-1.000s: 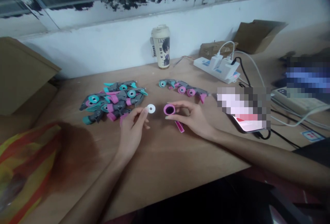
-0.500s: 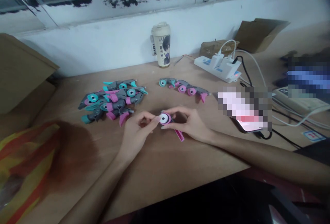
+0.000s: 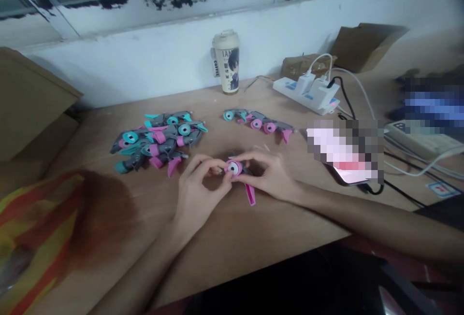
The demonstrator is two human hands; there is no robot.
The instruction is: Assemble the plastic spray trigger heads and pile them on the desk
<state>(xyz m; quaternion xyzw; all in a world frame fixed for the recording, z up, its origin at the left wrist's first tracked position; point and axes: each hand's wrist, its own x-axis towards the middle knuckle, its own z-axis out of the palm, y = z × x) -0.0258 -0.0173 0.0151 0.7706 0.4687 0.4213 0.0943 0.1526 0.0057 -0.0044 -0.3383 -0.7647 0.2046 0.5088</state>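
Both my hands meet over the middle of the wooden table [image 3: 224, 237]. My right hand [image 3: 270, 177] grips a small pink toy piece [image 3: 235, 169] with a round head and a pink tail hanging down. A white disc sits in the pink ring of its head. My left hand [image 3: 197, 196] pinches the same piece from the left, fingertips pressed on the ring. A pile of grey, teal and pink pieces [image 3: 157, 140] lies just beyond my left hand. A short row of similar pieces [image 3: 259, 122] lies beyond my right hand.
A lidded coffee cup [image 3: 226, 62] stands by the wall. A white power strip [image 3: 307, 93] with plugs and cables lies at the right, near a phone [image 3: 353, 176]. Cardboard boxes [image 3: 31, 100] stand at the left, a red-yellow bag [image 3: 32, 237] at the near left.
A second ago my left hand held the white disc apart from the pink ring. The hands came together, the disc went into the ring, and both hands now press on the piece.
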